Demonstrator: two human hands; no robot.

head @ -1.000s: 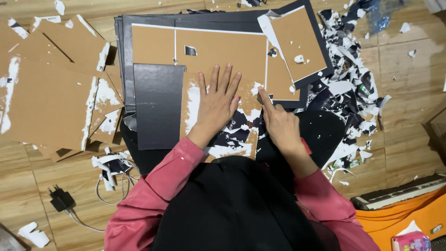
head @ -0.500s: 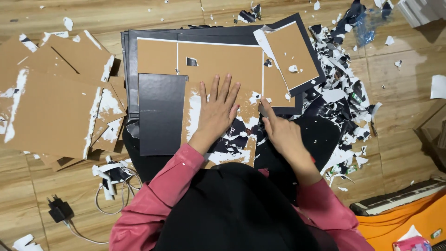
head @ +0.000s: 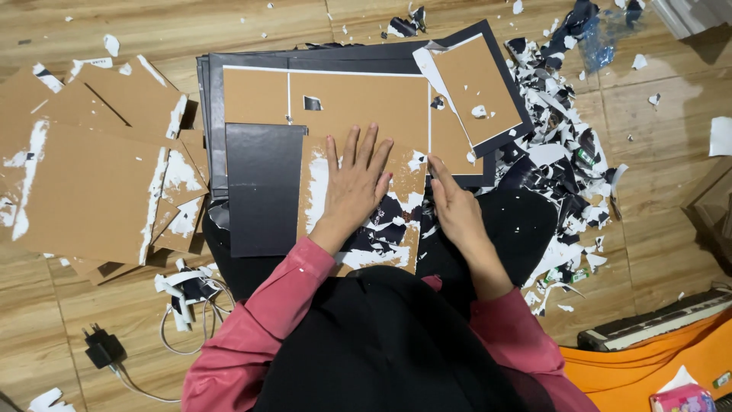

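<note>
Since 1 second ago, neither hand has moved: left hand [head: 355,183] flat on the cardboard panel [head: 358,164], right hand [head: 454,207] pinching its edge.

Beyond my left hand [head: 352,187] the brown board [head: 358,107] lies flat and open. Left of it, stacked brown panels [head: 91,191] crowd the floor. Torn paper scraps [head: 568,145] pile up right of my right hand [head: 455,210]. Bare wooden floor [head: 671,191] opens past them.

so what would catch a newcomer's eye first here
The left hand lies flat on a brown cardboard panel with its dark covering partly torn off, and the right hand works at its edge. Right of them lies a heap of dark and white paper scraps.
</note>
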